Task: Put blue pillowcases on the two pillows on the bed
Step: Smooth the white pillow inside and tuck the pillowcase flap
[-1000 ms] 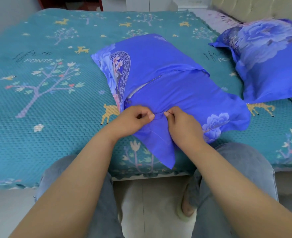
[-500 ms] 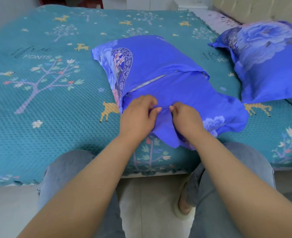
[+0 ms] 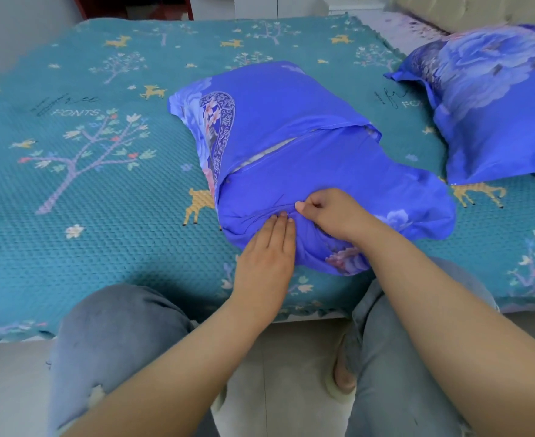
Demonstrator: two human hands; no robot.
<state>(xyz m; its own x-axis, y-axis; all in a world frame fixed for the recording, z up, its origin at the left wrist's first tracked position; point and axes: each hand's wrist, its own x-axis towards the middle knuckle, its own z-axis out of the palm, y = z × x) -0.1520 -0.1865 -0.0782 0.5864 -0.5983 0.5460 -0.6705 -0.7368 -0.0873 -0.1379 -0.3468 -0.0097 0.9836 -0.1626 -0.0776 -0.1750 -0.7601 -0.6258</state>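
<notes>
The teal bedspread [image 3: 102,190] carries the printed word "FONTS" under a scrawl of script left of the near pillow [image 3: 291,146], and part of the same print, "FO", shows to that pillow's right. The near pillow lies at the bed's front edge in its blue pillowcase, a grey slit of opening across its middle. The second pillow [image 3: 493,105], also in blue, rests well to its right by the headboard. The left hand [image 3: 266,257], pinching a second ago, now lies flat with fingers straight on the near pillow's front. The right hand [image 3: 332,216] stays clenched on a fold of the pillowcase.
</notes>
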